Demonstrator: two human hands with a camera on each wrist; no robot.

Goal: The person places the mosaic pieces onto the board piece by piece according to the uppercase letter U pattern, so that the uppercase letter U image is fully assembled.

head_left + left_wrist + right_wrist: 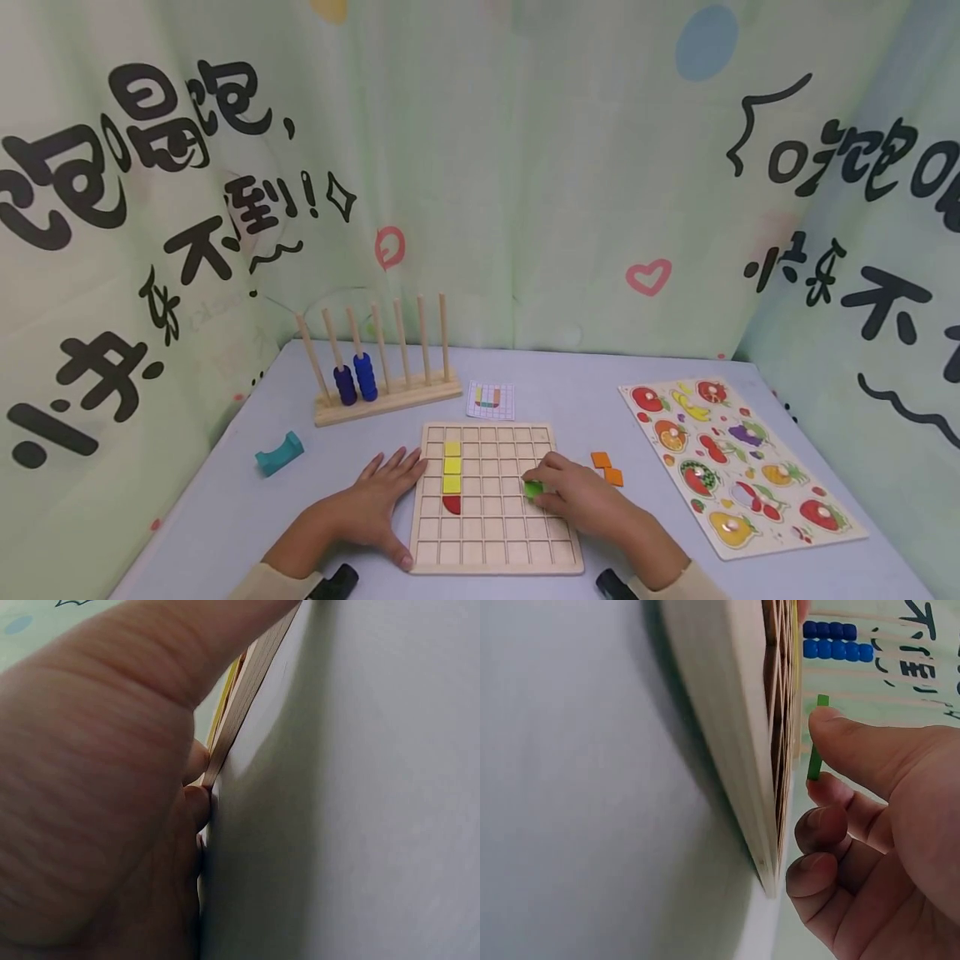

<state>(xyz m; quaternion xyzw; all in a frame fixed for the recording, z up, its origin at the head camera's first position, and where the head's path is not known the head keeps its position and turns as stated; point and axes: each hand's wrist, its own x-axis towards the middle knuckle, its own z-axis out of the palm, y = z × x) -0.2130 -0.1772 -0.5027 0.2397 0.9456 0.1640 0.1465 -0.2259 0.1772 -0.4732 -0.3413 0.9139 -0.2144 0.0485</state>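
A wooden grid board (495, 533) lies in front of the person. One of its columns holds several yellow squares (452, 466) with a red rounded piece (452, 504) just below them. The left hand (371, 508) rests spread at the board's left edge, thumb at the near corner; in the left wrist view this hand (97, 765) covers much of the board's side. Over the board's right part, the right hand (588, 496) pinches a green piece (533, 489). The right wrist view shows the green piece (815, 761) edge-on between thumb and finger of the right hand (892, 802).
Orange squares (602, 460) lie right of the board, and beyond them a fruit puzzle board (720, 500). Behind stand a pegged wooden rack (405, 402) with blue beads (365, 377) and a small pattern card (491, 400). A teal curved block (280, 454) is at the left.
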